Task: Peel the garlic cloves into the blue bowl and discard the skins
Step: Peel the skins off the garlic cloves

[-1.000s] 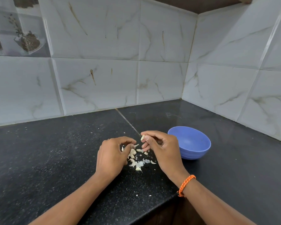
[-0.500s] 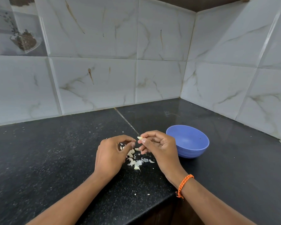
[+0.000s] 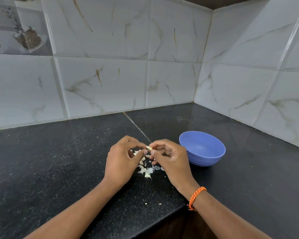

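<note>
- Since half a second back: fingertips drawn closer, garlic clove [image 3: 149,148] now bridged between both hands rather than sitting mostly at the right fingertips; view tilted slightly too.
- Left hand [image 3: 122,162]: fingers curled, thumb and forefinger pinching the clove's near end. Probably picking at the skin edge.
- Right hand [image 3: 169,158]: fingers curled, thumb and forefinger clamped on the clove's other end. Orange braided wristband [image 3: 196,198] on that wrist.
- Clove held just above the black counter [image 3: 59,169], directly over the scatter of skins and cloves [image 3: 146,169]. Likely deliberate: loosened skin drops onto one heap, easy to gather for discarding later.
- Hard to tell which pieces in the heap are bare skins and which are unpeeled cloves; too small.
- Blue bowl [image 3: 202,149] upright, just beside the right hand, on that hand's outer side. Sensible placing: short reach for dropping a finished clove without crossing hands.
- Bowl interior appears empty from this angle; near inner wall hidden by the rim, so not certain.
- Compared with one second back: heap and bowl unchanged on the counter, no clove added to the bowl; only the fingers shifted.
- Judgement: peeling of this clove under way, not finished; skins not yet discarded.
- Grey marbled wall tiles [image 3: 102,83] behind, corner at right.
</note>
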`<state>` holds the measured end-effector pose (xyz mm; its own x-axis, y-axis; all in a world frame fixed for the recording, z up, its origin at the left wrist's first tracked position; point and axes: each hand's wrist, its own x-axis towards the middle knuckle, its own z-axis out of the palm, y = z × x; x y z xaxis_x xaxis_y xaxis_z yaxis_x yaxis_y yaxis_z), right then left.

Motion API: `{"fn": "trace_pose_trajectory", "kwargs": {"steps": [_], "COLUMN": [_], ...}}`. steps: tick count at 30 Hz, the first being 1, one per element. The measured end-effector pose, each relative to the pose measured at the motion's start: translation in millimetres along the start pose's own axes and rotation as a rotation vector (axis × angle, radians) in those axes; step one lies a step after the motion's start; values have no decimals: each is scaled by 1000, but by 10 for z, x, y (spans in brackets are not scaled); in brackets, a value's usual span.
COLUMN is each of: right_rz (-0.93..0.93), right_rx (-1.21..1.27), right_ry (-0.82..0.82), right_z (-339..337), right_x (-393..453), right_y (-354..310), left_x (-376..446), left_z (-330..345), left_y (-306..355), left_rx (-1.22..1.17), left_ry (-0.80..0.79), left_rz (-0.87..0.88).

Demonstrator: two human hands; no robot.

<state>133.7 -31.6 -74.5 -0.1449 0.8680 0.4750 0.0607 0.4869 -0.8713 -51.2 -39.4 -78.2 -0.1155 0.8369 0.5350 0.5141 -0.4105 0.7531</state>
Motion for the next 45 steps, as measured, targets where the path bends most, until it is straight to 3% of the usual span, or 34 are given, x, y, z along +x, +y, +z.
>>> {"fn": "trace_pose_trajectory", "kwargs": {"steps": [10, 32, 40, 45], "right_rz": [-24, -134, -145, -95], "right_rx": [-11, -288, -271, -198], "right_ry": [-6, 0, 5, 30], "right_z": [15, 69, 69, 53], "right_x": [-20, -35, -50, -51], "right_y": [-10, 10, -21, -38], "left_x": [-32, -85, -61, -53], "left_z": [-18, -8, -23, -44], "left_y": [65, 166, 177, 181], "left_rx": [-54, 308, 307, 166], "left_ry": [2, 58, 45, 2], "left_rz": [-42, -15, -20, -46]}}
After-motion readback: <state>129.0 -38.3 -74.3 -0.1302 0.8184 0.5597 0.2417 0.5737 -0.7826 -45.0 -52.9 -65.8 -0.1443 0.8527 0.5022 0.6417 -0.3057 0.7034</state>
